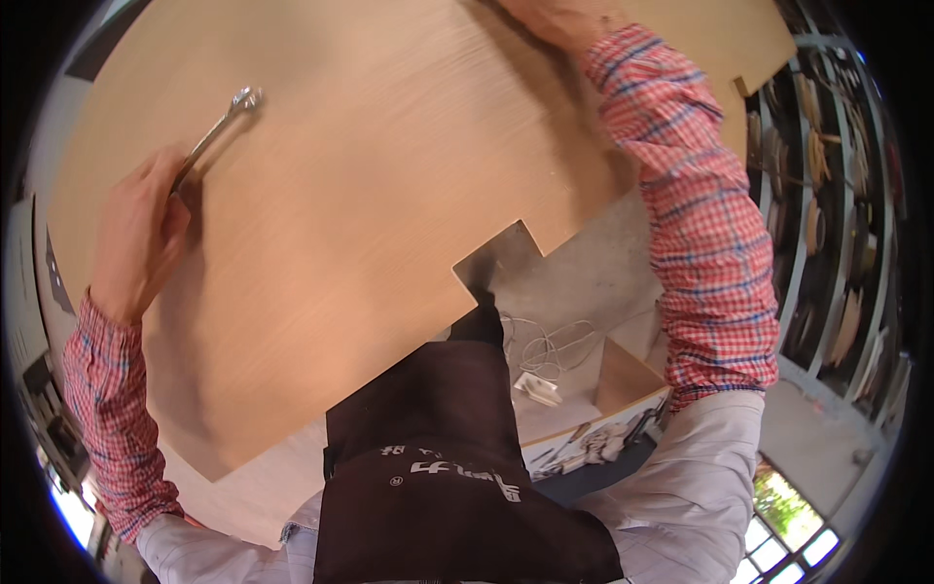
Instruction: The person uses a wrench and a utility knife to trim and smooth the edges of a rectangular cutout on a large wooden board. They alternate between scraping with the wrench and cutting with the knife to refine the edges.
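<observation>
My left hand (141,229) is closed around the handle of a shiny metal wrench (211,138), on the left side of a large light-brown wooden board (341,214). The wrench's head points up and away to the right, over the board's face. At the top edge of the view my right hand (559,19) reaches across the far part of the board. Its fingers are cut off by the frame, so what they do or hold is hidden. A square notch is cut into the board's near edge, right of the middle.
Shelving with stacked flat pieces (817,224) stands at the right. Below the board, a loose white cable (550,346) lies on the grey floor, near an open box (623,384). Several small metal items (608,443) lie beside the box. My dark apron (418,467) is close to the board's near edge.
</observation>
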A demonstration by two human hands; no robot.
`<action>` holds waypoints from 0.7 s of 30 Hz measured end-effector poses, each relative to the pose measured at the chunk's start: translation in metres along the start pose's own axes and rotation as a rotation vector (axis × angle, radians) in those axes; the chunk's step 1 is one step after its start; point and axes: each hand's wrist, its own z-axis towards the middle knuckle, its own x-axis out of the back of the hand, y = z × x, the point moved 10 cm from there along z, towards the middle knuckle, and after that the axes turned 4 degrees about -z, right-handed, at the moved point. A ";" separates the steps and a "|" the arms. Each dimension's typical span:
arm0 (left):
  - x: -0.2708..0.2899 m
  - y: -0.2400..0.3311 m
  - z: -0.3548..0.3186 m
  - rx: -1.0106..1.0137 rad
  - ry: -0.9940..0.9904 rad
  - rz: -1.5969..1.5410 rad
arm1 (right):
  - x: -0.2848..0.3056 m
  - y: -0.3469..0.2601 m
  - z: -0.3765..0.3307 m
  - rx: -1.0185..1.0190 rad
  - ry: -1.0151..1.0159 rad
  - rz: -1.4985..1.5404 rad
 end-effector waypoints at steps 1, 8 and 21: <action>-0.008 0.008 0.006 -0.013 0.004 -0.136 | 0.036 0.010 -0.009 -0.025 0.038 -0.051; -0.069 0.179 -0.100 0.177 0.150 -0.945 | 0.057 -0.049 -0.092 0.136 0.314 0.674; -0.132 0.297 -0.055 0.283 0.335 -1.318 | 0.008 -0.088 -0.275 -0.132 -0.467 1.516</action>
